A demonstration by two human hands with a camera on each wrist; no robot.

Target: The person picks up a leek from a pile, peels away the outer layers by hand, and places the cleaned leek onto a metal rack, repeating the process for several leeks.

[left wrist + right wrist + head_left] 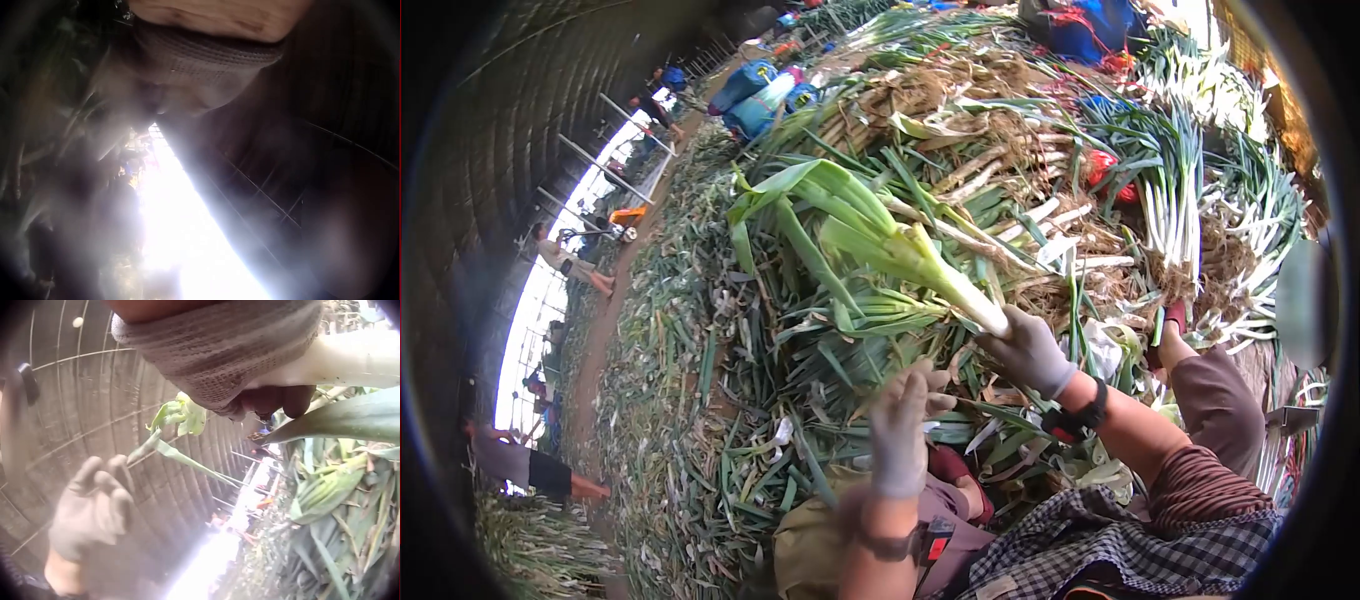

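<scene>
In the head view my gloved right hand [1030,352] grips a thick leek [960,285] by its white shank, the green leaves fanning up and to the left. The right wrist view shows that glove [219,353] wrapped round the white shank [356,359]. My gloved left hand [900,425] is raised beside it, fingers apart and loosely bent, with nothing in them. Beyond the left fingertips in the right wrist view, a loose strip of leaf [187,464] and a pale green leafy piece [181,417] show against the wall. The left wrist view is blurred and glaring.
A heap of leeks with roots [1000,150] lies ahead, with cleaned leeks [1175,190] at the right. Trimmed leaves [670,370] cover the ground on the left. Bundled bags [755,95] stand farther back. Other people [575,262] are along the bright left side.
</scene>
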